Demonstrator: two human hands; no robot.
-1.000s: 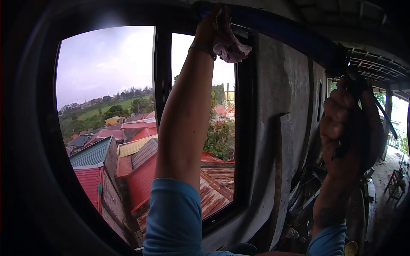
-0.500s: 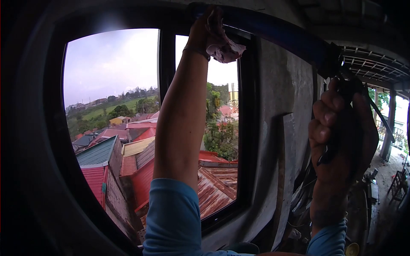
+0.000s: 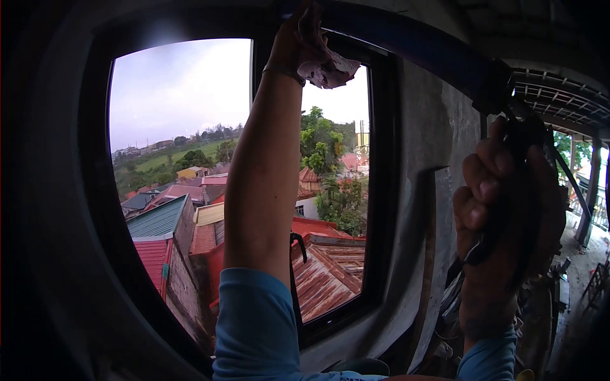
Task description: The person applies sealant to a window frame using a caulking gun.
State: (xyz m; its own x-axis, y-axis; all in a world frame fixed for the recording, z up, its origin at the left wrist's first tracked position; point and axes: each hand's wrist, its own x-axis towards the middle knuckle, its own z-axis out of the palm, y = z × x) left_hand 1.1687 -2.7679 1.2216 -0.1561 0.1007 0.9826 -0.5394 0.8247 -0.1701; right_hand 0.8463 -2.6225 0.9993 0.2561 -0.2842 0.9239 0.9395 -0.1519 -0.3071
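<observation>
A caulking gun with a long dark blue barrel (image 3: 406, 38) slants across the top of the view, its front end up by the window's head. My left hand (image 3: 287, 47) is raised high and wrapped round the front of the barrel, though most of its fingers are hidden. A stained pinkish rag (image 3: 327, 68) hangs from that hand. At the barrel's rear, my right hand (image 3: 486, 197) grips the black handle, fingers curled round it in deep shadow. The gun's nozzle tip cannot be made out.
The dark window frame (image 3: 383, 190) surrounds two panes, with a black window handle (image 3: 297, 240) behind my left arm. Metal roofs (image 3: 327, 273) lie below outside. A flat board (image 3: 432, 254) leans on the grey wall (image 3: 413, 133). Cluttered materials (image 3: 562, 279) lie at right.
The view has shifted slightly, so the window sits further right. My left arm has moved a little left against the window, uncovering the window handle. Both hands keep their grip.
</observation>
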